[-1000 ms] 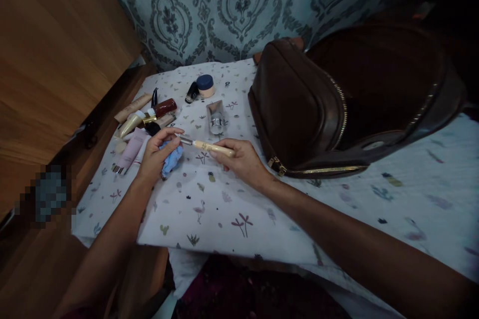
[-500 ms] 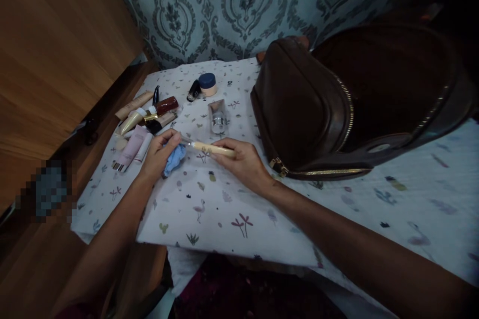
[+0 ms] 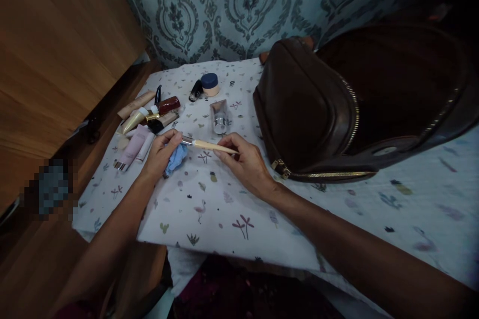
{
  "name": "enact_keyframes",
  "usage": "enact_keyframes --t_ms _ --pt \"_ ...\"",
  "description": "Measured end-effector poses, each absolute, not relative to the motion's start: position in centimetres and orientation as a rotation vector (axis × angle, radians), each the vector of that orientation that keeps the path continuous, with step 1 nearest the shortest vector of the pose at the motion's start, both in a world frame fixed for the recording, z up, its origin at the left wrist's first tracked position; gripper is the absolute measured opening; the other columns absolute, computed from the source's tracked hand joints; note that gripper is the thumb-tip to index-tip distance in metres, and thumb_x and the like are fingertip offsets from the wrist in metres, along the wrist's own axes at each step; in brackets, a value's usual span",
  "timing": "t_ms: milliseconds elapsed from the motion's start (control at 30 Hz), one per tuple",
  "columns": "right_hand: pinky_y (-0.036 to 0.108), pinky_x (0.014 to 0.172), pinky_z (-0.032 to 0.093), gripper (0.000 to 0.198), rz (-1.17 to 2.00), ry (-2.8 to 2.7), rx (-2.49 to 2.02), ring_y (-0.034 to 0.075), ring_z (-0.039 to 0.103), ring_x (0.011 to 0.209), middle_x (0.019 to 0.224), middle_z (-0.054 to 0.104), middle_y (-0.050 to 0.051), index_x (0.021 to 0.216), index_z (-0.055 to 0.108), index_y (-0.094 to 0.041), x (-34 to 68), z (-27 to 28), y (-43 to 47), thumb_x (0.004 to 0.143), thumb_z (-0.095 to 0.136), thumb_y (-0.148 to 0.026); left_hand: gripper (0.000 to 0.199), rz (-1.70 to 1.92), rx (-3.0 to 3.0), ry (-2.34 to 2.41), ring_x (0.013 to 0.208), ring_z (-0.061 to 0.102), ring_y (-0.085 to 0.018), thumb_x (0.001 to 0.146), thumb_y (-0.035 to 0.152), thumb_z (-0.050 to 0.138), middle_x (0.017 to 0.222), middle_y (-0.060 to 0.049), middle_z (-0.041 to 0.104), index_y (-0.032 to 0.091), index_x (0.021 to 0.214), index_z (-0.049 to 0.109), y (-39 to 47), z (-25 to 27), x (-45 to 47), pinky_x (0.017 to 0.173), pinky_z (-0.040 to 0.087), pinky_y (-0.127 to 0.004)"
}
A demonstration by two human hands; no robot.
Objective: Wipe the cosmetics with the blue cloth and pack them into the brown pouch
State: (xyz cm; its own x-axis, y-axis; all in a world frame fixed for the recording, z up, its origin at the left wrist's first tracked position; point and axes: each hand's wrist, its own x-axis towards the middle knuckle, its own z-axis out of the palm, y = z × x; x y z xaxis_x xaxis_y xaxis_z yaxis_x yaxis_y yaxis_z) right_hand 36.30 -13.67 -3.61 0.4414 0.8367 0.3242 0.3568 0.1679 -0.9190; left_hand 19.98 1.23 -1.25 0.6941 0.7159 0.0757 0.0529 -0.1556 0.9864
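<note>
Between my two hands lies a makeup brush point(image 3: 209, 146) with a pale wooden handle and a silver collar. My left hand point(image 3: 161, 152) is closed around its head end together with a crumpled blue cloth point(image 3: 175, 160); the bristles are hidden in there. At the handle's tapered end, the thumb and fingers of my right hand point(image 3: 245, 163) pinch the wood. Just beyond the brush a clear-capped tube point(image 3: 219, 115) lies on the printed cloth point(image 3: 224, 209). Beside my left hand are a pink tube point(image 3: 133, 148) and a slim pale tube point(image 3: 145, 147).
A brown leather bag point(image 3: 310, 114) with gold zips gapes at the right. Farther back stand a blue-lidded jar point(image 3: 210, 84) and a small black item point(image 3: 196, 90). A dark red bottle point(image 3: 168, 104) lies among several cosmetics at the left, near a wooden panel point(image 3: 67, 35).
The brush handle has turned in my right fingers, whose hold has shifted toward its tapered tip. More of the silver collar shows beside my left hand. The view has shifted slightly.
</note>
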Motion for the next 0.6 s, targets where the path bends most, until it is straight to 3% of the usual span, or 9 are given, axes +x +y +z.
enact_keyframes --t_ms 167,400,533,600 --pt "0.022 0.048 0.04 0.028 0.793 -1.009 -1.297 0.008 0.049 0.048 0.062 0.057 -0.005 0.094 0.059 -0.02 36.5 -4.04 -13.43 0.09 0.062 -0.047 0.035 0.662 1.641 0.638 0.03 0.036 -0.005 0.084 0.052 0.072 0.048 0.006 0.053 0.019 0.081 0.061 1.53 -1.13 19.97 0.031 0.025 -0.017" --pt "0.021 0.041 0.029 0.041 1.022 -0.814 -1.182 0.006 0.041 0.041 0.053 0.054 -0.007 0.087 0.056 -0.019 36.96 -3.58 -12.99 0.082 0.067 -0.059 0.034 0.693 1.709 0.605 0.061 0.06 -0.011 0.079 0.044 0.078 0.078 -0.002 0.069 0.02 0.101 0.071 1.75 -0.55 19.73 0.053 0.047 -0.018" --pt "0.021 0.041 0.028 0.041 1.012 -0.804 -1.172 0.006 0.042 0.042 0.054 0.055 -0.006 0.086 0.057 -0.02 36.99 -3.53 -13.02 0.081 0.069 -0.059 0.046 0.672 1.69 0.607 0.057 0.058 -0.01 0.077 0.051 0.078 0.076 -0.001 0.069 0.021 0.111 0.069 1.89 -0.76 19.78 0.049 0.044 -0.018" --pt "0.021 0.041 0.029 0.04 0.993 -0.817 -1.18 0.007 0.043 0.042 0.054 0.055 -0.007 0.087 0.057 -0.02 36.92 -3.53 -13.1 0.081 0.068 -0.058 0.048 0.682 1.659 0.636 0.049 0.053 -0.009 0.079 0.059 0.074 0.07 0.0 0.067 0.019 0.105 0.069 2.01 -1.13 19.86 0.042 0.038 -0.018"
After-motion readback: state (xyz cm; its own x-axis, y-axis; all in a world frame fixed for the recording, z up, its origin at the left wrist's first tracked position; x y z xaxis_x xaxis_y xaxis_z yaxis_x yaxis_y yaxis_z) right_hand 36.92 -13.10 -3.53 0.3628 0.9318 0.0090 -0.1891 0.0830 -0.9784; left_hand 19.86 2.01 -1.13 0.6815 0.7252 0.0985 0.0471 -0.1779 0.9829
